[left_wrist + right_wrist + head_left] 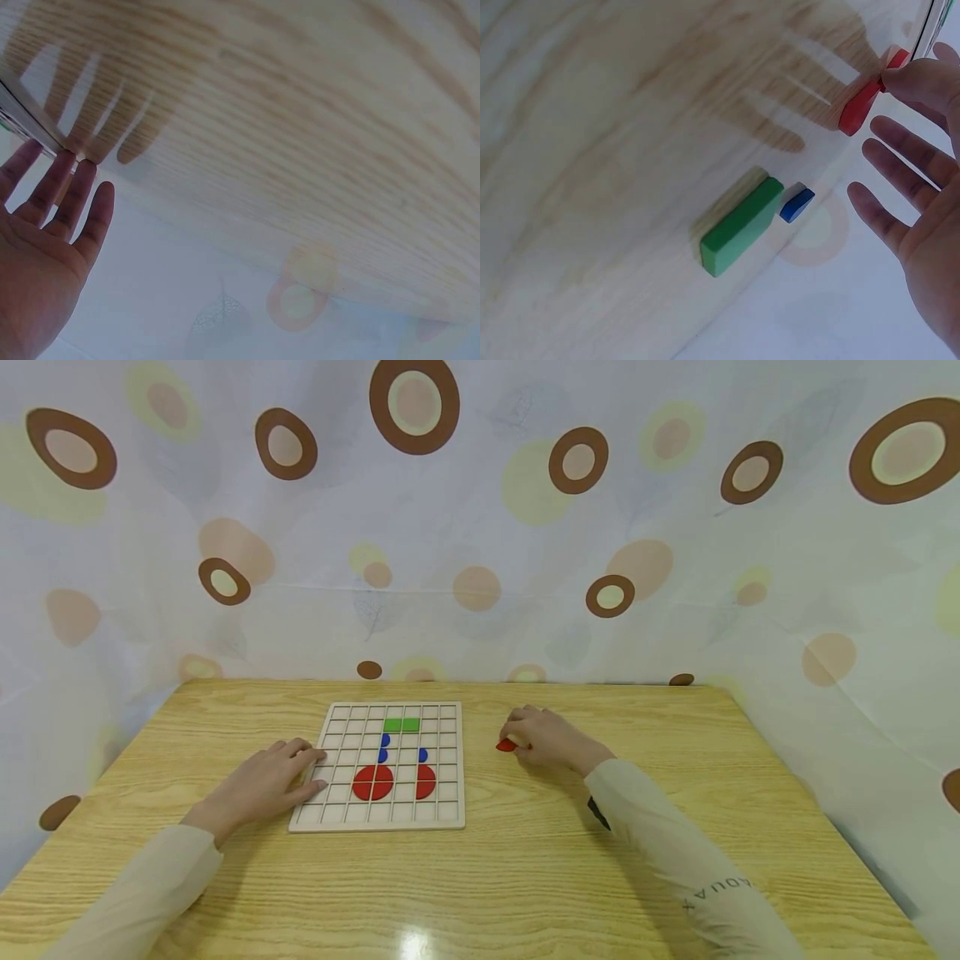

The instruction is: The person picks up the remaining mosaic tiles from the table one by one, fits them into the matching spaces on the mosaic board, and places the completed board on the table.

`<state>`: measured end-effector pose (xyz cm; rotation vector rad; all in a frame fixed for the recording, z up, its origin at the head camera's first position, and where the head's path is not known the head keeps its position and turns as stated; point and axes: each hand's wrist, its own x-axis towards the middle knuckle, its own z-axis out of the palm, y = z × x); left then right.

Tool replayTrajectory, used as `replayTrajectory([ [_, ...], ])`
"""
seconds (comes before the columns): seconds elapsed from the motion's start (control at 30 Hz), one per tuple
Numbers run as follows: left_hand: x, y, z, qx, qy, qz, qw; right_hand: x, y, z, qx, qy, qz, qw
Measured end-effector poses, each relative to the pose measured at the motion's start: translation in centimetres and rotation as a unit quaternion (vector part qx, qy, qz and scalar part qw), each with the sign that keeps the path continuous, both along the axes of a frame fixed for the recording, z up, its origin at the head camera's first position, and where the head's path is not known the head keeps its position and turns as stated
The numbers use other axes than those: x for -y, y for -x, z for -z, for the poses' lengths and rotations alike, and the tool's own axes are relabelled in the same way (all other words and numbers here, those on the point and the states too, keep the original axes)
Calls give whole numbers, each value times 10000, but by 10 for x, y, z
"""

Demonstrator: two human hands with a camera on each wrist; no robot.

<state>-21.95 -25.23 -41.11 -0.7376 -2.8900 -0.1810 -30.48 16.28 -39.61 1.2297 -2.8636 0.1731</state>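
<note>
A pale square grid board (442, 812) lies left of centre on the table. On it are green squares (393, 725), small blue curved pieces (423, 755), a full red circle (364, 782) of quarter pieces and a red half circle (425, 782). My left hand (262, 781) rests at the board's left edge, fingers extended and fingertips touching it. To the right of the board, my right hand (546, 739) pinches a red curved piece (506, 745) at the table surface. In the right wrist view, red (859, 111) shows on both sides of the thumb tip; whether it is one piece or two is unclear.
The right wrist view shows a green block (742, 225) and a small blue piece (797, 205) on the table beside the right hand; the hand hides them from the head view. A patterned curtain (480, 527) hangs behind the wooden table (480, 893) and at its sides.
</note>
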Motion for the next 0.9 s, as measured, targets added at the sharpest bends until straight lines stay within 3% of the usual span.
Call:
replayTrajectory([
  [0.27, 0, 0, 0, -32, -18, 14, 10000, 1, 2, 3, -226, -128, -30, 9997],
  [0.67, 0, 0, 0, -77, 17, 1, 10000, 2, 3, 5, -42, -248, 250, 9994],
  [0.9, 0, 1, 0, 9, 48, -35, 10000, -2, 2, 5, -4, -122, 173, 9998],
])
